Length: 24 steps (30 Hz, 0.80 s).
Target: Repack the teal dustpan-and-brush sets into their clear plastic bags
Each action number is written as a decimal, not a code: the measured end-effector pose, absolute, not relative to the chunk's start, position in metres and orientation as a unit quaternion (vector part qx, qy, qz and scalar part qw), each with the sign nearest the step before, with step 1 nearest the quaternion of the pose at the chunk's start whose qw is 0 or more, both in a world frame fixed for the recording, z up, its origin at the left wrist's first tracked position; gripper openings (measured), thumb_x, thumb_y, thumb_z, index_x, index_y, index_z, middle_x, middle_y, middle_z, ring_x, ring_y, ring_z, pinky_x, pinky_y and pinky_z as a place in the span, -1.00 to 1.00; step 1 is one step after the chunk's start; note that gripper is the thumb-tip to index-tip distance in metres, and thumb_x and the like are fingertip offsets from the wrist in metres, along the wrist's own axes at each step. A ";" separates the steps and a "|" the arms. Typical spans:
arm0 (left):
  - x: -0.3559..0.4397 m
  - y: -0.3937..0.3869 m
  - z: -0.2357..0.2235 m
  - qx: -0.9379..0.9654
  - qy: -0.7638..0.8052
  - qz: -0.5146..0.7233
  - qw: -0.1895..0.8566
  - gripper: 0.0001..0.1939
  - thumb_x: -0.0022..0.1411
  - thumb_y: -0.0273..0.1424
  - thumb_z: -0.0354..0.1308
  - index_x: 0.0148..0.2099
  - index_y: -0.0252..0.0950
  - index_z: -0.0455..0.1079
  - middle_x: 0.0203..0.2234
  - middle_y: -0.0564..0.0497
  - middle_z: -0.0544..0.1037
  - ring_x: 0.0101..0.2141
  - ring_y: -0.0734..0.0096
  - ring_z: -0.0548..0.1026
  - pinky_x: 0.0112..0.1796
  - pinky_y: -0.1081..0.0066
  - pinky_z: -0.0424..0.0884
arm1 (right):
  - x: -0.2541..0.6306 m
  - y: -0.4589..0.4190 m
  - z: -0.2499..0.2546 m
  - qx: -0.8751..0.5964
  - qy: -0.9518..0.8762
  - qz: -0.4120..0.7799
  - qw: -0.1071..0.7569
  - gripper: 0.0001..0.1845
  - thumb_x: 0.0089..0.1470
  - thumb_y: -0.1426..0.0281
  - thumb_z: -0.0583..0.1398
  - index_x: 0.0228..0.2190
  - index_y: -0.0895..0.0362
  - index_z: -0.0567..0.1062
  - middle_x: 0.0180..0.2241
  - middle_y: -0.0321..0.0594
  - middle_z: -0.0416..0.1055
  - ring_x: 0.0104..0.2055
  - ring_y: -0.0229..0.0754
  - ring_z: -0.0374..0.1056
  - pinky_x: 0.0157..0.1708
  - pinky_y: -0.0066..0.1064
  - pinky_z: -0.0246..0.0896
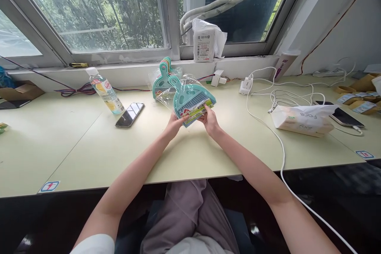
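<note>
Head view: dustpan [189,98] in clear wrapper [191,81]

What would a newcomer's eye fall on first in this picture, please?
Most likely the turquoise dustpan set, held between the left hand and the right hand over the pale table. Just behind it is a stack of similar dustpans. Further left, a white-capped bottle stands beside a dark phone.

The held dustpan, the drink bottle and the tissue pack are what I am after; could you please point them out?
Held dustpan [194,101]: head view, on the brush bristles.
Drink bottle [105,92]: head view, on the label.
Tissue pack [299,120]: head view, on the printed side.
</note>
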<state>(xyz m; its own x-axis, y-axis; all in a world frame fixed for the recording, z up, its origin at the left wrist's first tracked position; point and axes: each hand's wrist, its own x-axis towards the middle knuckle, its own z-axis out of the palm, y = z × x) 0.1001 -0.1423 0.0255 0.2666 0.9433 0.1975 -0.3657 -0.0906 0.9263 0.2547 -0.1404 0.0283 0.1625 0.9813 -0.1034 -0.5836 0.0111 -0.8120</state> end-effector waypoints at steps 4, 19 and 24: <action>0.098 -0.141 0.022 0.530 0.269 0.515 0.618 -0.33 -0.05 -0.36 0.39 0.12 -0.24 0.27 -0.07 -0.10 0.55 -0.02 0.04 0.48 0.01 0.08 0.36 | 0.262 -0.137 0.026 -0.389 -0.220 0.561 0.696 -0.84 0.14 0.28 0.14 -0.36 0.10 0.44 -0.40 -0.30 0.54 -0.26 -0.21 0.49 -0.18 -0.37 0.45; 0.093 -0.140 0.025 0.484 0.257 0.513 0.661 -0.21 -0.06 -0.54 0.36 0.22 -0.13 0.21 -0.06 -0.04 0.55 0.06 0.10 0.44 0.12 0.07 0.28 | 0.274 -0.131 0.030 -0.361 -0.272 0.577 0.681 -0.76 0.05 0.19 0.25 -0.37 0.12 0.45 -0.35 -0.22 0.55 -0.18 -0.14 0.50 -0.16 -0.31 0.47; 0.093 -0.139 0.030 0.483 0.273 0.510 0.657 -0.20 -0.08 -0.54 0.36 0.23 -0.17 0.23 -0.11 -0.05 0.58 0.06 0.06 0.44 0.11 0.07 0.29 | 0.272 -0.135 0.036 -0.365 -0.277 0.573 0.679 -0.73 0.06 0.17 0.23 -0.36 0.13 0.45 -0.34 -0.18 0.56 -0.16 -0.11 0.49 -0.15 -0.29 0.47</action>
